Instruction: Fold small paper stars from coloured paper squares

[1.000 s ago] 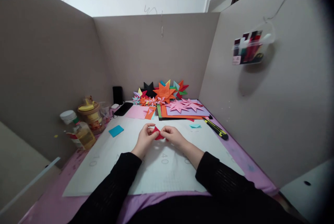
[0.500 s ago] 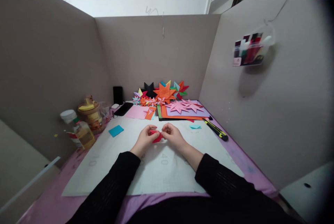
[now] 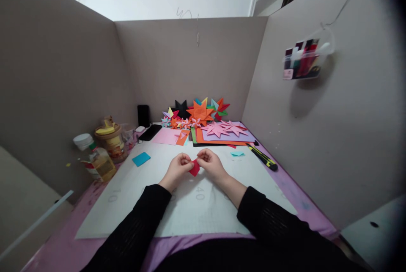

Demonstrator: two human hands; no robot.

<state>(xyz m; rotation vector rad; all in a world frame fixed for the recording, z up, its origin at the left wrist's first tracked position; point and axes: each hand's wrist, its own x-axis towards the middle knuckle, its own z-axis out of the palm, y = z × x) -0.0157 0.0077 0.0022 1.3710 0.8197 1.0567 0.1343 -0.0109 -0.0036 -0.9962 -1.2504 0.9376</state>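
Observation:
A small folded piece of red paper [image 3: 194, 168] is pinched between both my hands, just above the white cutting mat [image 3: 190, 204]. My left hand [image 3: 176, 170] grips its left edge with fingers curled. My right hand [image 3: 212, 164] grips its upper right edge, fingers closed. Both arms wear black sleeves. Behind the hands lie a blue paper square [image 3: 141, 159] on the mat's left and a small light-blue folded piece [image 3: 237, 153] on its right.
Paper stars [image 3: 200, 113] and stacked coloured sheets [image 3: 222, 136] fill the back of the desk. A yellow-black utility knife [image 3: 262, 157] lies at the right. Jars and a bottle [image 3: 101, 163] stand at the left, a black phone [image 3: 150, 132] behind. Grey partition walls enclose three sides.
The red paper has been turned and lifted slightly between my fingers; it now hangs as a small diamond shape. Both hands stayed in nearly the same place.

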